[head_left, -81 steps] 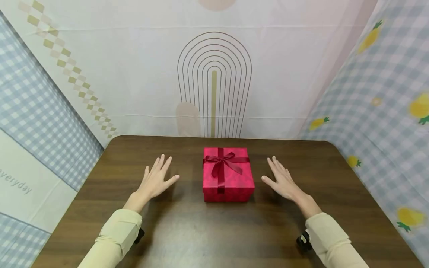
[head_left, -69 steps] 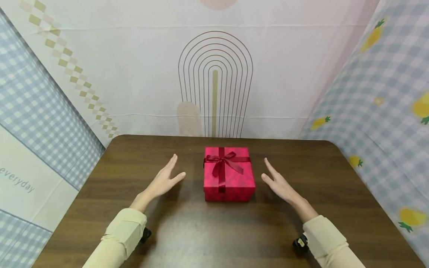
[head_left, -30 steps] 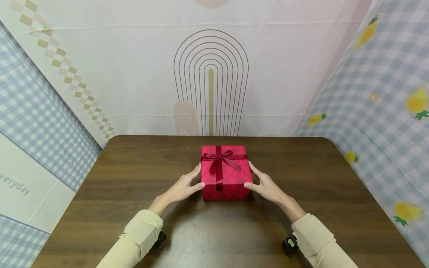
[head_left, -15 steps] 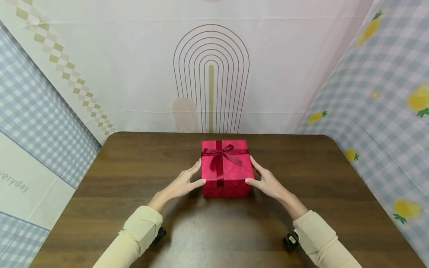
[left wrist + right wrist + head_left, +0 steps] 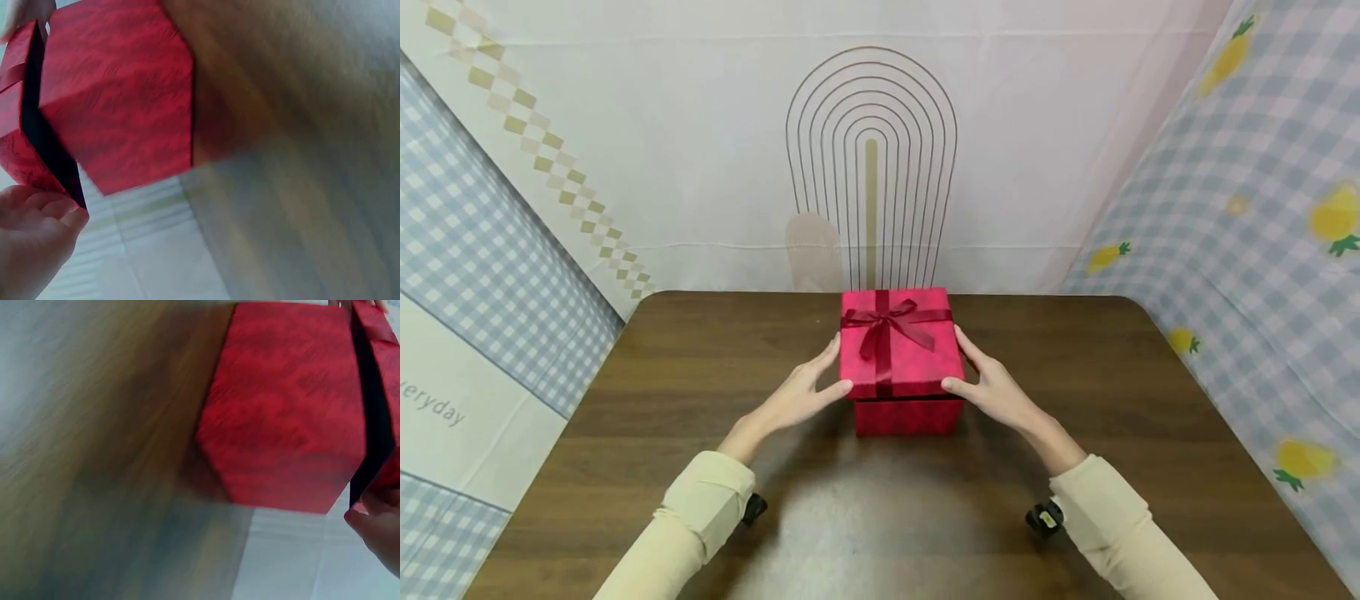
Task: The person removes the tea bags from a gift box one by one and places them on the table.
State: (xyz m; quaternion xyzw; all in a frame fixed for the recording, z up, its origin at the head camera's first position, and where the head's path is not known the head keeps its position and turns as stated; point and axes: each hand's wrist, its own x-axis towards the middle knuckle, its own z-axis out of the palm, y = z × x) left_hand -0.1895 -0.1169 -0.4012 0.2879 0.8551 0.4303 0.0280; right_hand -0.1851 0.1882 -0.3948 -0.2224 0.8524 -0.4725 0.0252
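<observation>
A red gift box stands mid-table toward the back: its lid (image 5: 901, 367), with a dark red ribbon bow (image 5: 891, 321), is raised a little off the box base (image 5: 908, 418). My left hand (image 5: 793, 396) holds the lid's left side, thumb at the near corner. On the opposite side my right hand (image 5: 1003, 396) grips it likewise. In the left wrist view a dark gap separates the lid (image 5: 26, 159) from the base (image 5: 119, 100). The right wrist view has the same gap beside the base (image 5: 284, 394). What lies inside the base is hidden.
The box stands on a brown wooden table (image 5: 895, 517) with rounded back corners. A pale patterned cloth (image 5: 700, 150) hangs behind it. Checked cloths (image 5: 1240, 300) flank both sides. Black wrist cameras (image 5: 1045, 518) sit under the sleeves.
Both hands have moved inward to the box and taken hold of the lid's sides. The lid has come up off the base, which stays on the table.
</observation>
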